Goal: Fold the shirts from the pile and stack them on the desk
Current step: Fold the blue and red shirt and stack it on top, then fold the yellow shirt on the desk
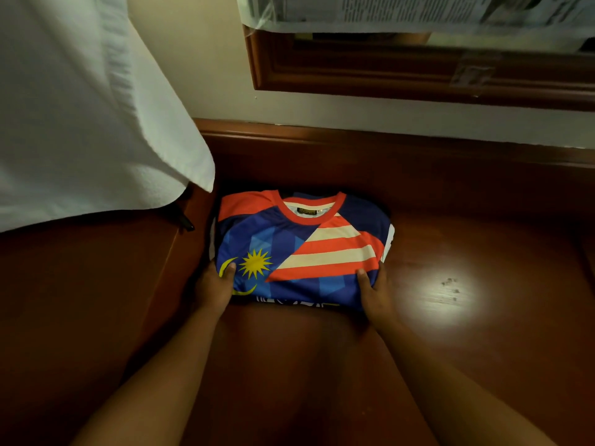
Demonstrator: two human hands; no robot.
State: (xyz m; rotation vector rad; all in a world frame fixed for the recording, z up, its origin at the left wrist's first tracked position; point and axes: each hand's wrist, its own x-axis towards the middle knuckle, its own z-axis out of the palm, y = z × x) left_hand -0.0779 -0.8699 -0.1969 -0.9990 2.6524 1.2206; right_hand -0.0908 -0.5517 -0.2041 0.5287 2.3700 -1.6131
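A folded blue jersey (299, 249) with a red collar, red and white stripes and a yellow star and crescent lies flat on the dark wooden desk (450, 252), collar toward the wall. My left hand (215, 284) grips its near left edge, thumb on top of the fabric. My right hand (375, 289) holds the near right edge the same way. Whether other folded shirts lie under it I cannot tell.
A white cloth (80, 107) hangs at the upper left, its corner just above the jersey's far left. A wooden-framed mirror (418, 69) on the wall has newspaper (418, 11) draped over its top. A bright light patch lies on the desk to the right.
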